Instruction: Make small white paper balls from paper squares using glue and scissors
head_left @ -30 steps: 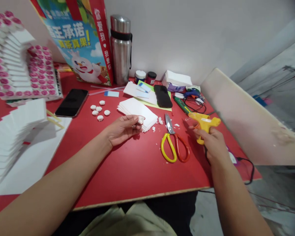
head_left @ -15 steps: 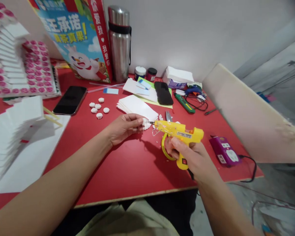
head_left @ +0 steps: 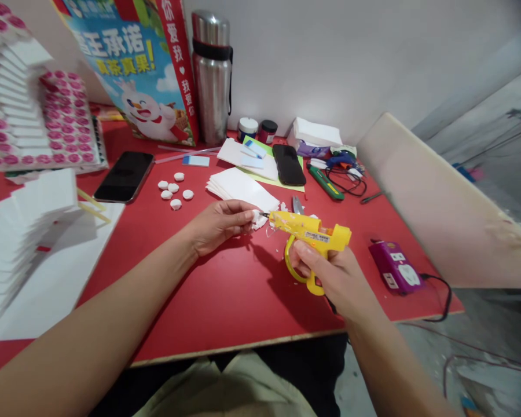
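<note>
My right hand [head_left: 316, 260] is wrapped round the handle of a yellow hot glue gun [head_left: 297, 225], whose nozzle points left. The nozzle tip meets or nearly touches a small white piece [head_left: 257, 218] pinched between the thumb and fingers of my left hand [head_left: 226, 223]. White scraps lie around that piece. Behind it rests a stack of white cards [head_left: 243, 188]. Scissors with yellow handles [head_left: 297, 204] lie partly hidden behind the glue gun. Several small white rounded pieces [head_left: 172, 188] sit to the left of my left hand.
A phone [head_left: 124, 176] and a white fanned structure [head_left: 30, 231] are at left. A second phone [head_left: 288, 164], a green cutter [head_left: 326, 183] and a steel flask [head_left: 211, 87] stand or lie farther back. A purple power socket [head_left: 395, 267] is at right by the table's edge.
My right hand has moved the glue gun slightly left, bringing its nozzle farther over the white piece. My left hand stays nearly still.
</note>
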